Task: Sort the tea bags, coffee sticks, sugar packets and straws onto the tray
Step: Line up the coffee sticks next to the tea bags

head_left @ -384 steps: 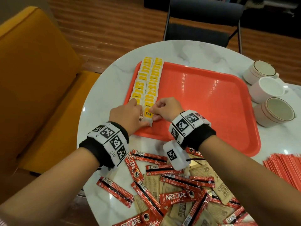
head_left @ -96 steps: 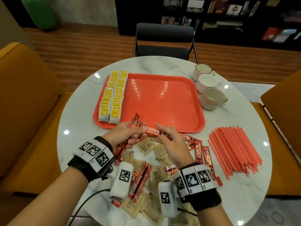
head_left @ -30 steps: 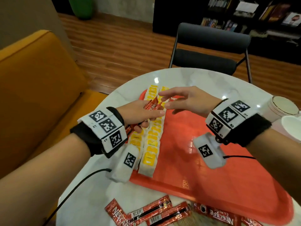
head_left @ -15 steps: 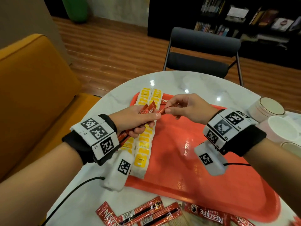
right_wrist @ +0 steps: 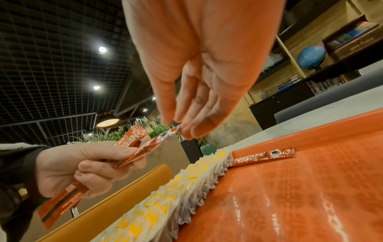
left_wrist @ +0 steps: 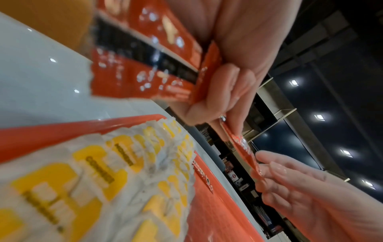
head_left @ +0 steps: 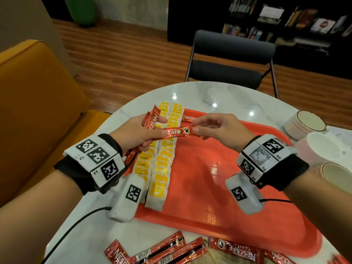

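A bundle of coffee sticks [head_left: 151, 119] is gripped in the left hand [head_left: 136, 134] above the tea bags [head_left: 163, 149], which are laid in two rows along the left edge of the red tray [head_left: 219, 178]. One coffee stick [head_left: 177, 132] is pinched at its end by the right hand [head_left: 219, 130]. Another stick [head_left: 190, 118] is laid flat on the tray beside the tea bags. More sticks [head_left: 171, 248] are scattered on the surface [head_left: 219, 94] near the tray's front edge.
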